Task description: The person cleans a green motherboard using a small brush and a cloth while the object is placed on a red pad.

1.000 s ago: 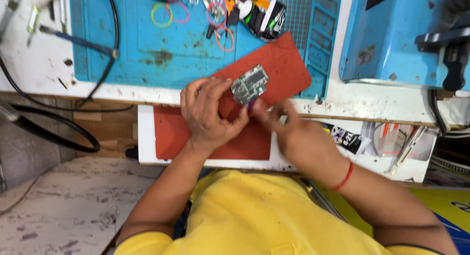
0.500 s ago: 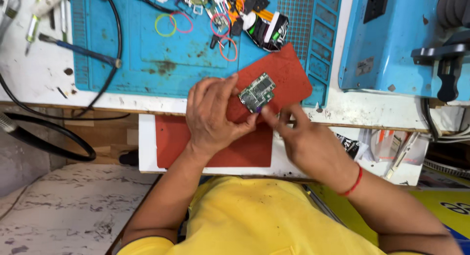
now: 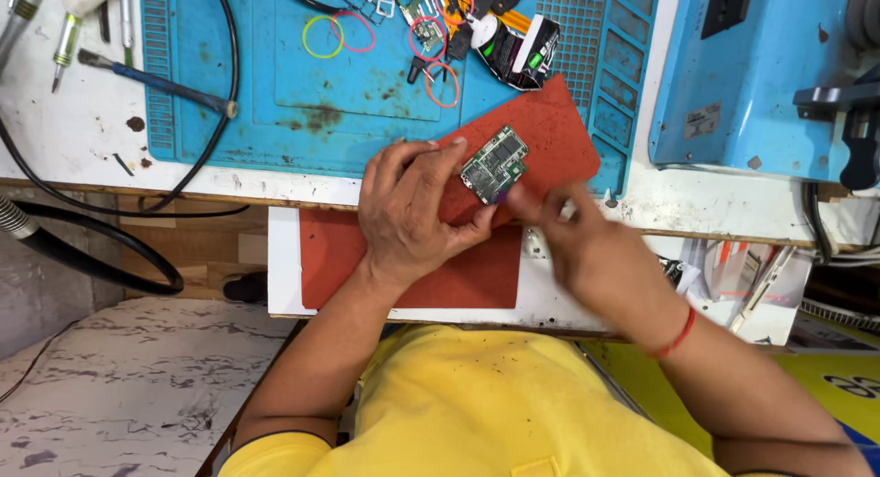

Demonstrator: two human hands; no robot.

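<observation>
Left hand holding green circuit board, red mat, blurred right hand

The circuit board showed dull metal shields on green laminate. It lay on a matt, grainy red mat over a smooth blue rubbery work mat, stained. The bench top was scuffed white paint.
</observation>
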